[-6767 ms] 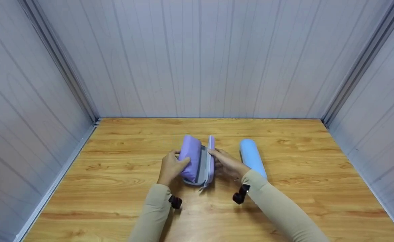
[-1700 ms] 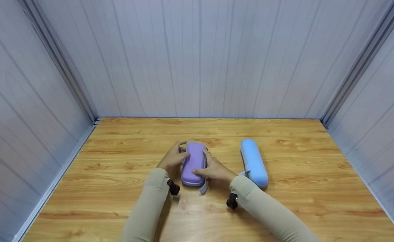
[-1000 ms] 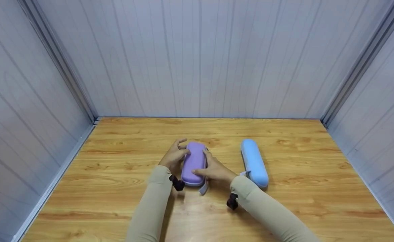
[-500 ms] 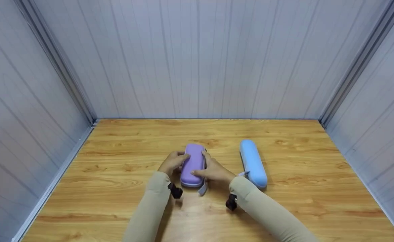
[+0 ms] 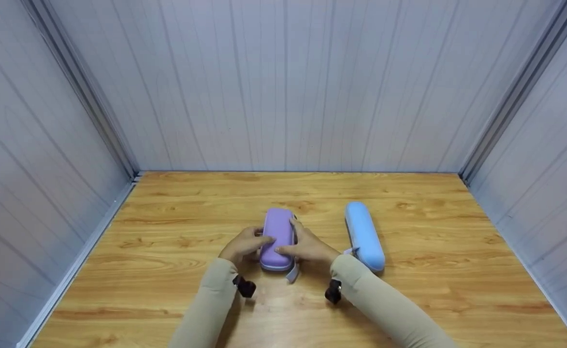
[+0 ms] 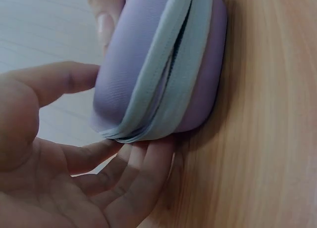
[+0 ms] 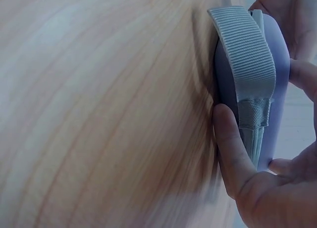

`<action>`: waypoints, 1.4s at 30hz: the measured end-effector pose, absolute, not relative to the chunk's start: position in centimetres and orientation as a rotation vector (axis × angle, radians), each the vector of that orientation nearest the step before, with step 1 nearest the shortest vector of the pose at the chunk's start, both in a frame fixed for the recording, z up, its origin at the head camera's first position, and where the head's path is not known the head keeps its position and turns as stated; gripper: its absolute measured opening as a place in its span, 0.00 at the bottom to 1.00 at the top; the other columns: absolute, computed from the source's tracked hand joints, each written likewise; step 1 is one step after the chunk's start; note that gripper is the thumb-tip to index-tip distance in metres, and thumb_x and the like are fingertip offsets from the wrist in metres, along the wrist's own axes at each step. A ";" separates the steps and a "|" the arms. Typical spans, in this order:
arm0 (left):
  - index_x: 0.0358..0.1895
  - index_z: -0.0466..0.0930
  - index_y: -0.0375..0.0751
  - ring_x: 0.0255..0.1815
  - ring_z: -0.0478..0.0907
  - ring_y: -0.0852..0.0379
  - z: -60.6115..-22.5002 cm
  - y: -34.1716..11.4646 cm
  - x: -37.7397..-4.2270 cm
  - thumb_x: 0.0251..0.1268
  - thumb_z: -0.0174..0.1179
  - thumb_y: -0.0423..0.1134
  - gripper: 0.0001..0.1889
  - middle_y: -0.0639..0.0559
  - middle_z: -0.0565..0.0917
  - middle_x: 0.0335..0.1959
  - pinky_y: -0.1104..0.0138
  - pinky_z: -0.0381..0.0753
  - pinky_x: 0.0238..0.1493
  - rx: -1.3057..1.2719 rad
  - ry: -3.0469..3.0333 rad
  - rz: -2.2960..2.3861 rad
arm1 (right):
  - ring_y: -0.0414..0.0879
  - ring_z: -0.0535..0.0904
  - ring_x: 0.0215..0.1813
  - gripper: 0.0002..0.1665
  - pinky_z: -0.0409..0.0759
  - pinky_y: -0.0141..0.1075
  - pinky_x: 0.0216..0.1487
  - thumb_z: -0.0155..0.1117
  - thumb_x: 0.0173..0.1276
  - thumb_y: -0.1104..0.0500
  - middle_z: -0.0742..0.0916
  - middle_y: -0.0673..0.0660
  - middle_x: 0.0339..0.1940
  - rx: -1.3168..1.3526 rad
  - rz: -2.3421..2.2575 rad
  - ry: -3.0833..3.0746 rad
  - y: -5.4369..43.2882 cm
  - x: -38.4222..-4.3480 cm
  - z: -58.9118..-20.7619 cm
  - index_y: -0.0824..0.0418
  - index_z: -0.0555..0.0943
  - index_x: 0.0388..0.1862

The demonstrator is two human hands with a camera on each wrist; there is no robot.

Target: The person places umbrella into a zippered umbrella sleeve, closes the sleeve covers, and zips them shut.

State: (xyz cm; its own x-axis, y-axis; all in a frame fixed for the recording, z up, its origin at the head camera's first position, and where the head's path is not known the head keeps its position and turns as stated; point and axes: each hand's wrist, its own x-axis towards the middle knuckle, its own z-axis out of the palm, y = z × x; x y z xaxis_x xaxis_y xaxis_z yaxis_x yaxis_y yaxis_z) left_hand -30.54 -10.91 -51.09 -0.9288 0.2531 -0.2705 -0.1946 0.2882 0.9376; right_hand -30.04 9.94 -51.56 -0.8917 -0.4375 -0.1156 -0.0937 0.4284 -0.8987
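Observation:
A purple zip case [image 5: 278, 222] lies on the table with its lid down. My left hand [image 5: 244, 245] holds its left side, thumb on the lid and fingers low against the side. In the left wrist view, the pale zipper band [image 6: 190, 69] shows a narrow dark gap between its two edges. My right hand [image 5: 311, 247] grips the right side, its thumb on top near the front end. A grey ribbed strap [image 7: 250, 55] hangs from the case beside the right fingers. The inside of the case is hidden.
To the right lies a light blue case [image 5: 364, 234] of similar long shape, with a small pale strap at its left side. The wooden table [image 5: 433, 299] is bounded by pale panels [image 5: 283, 87] at the back and sides.
Several seconds ago the case stood open and the left hand held a purple bundle at it; now the lid is down. Lately the left hand has slid toward the near end; the right stays put.

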 end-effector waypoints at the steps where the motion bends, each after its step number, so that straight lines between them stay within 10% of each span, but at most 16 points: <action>1: 0.69 0.65 0.22 0.56 0.78 0.44 -51.0 -10.9 -30.4 0.66 0.63 0.37 0.32 0.32 0.75 0.62 0.56 0.81 0.53 0.049 2.179 1.686 | 0.60 0.66 0.71 0.64 0.67 0.48 0.69 0.74 0.64 0.48 0.59 0.75 0.76 -0.464 -1.445 2.359 10.0 -30.0 -51.6 0.68 0.42 0.81; 27: 0.70 0.62 0.23 0.52 0.80 0.45 -51.0 -11.2 -30.0 0.67 0.63 0.36 0.33 0.34 0.77 0.59 0.57 0.83 0.48 0.020 2.087 1.710 | 0.62 0.64 0.73 0.49 0.60 0.54 0.73 0.63 0.69 0.53 0.68 0.70 0.74 -0.285 -1.234 2.480 11.2 -33.6 -48.5 0.69 0.52 0.80; 42: 0.72 0.58 0.22 0.54 0.80 0.44 -51.1 -11.1 -29.9 0.69 0.61 0.37 0.35 0.32 0.74 0.62 0.55 0.82 0.51 0.015 2.088 1.700 | 0.60 0.78 0.60 0.16 0.77 0.50 0.60 0.56 0.76 0.64 0.85 0.64 0.55 -0.308 -1.067 2.843 10.0 -35.0 -51.3 0.68 0.82 0.57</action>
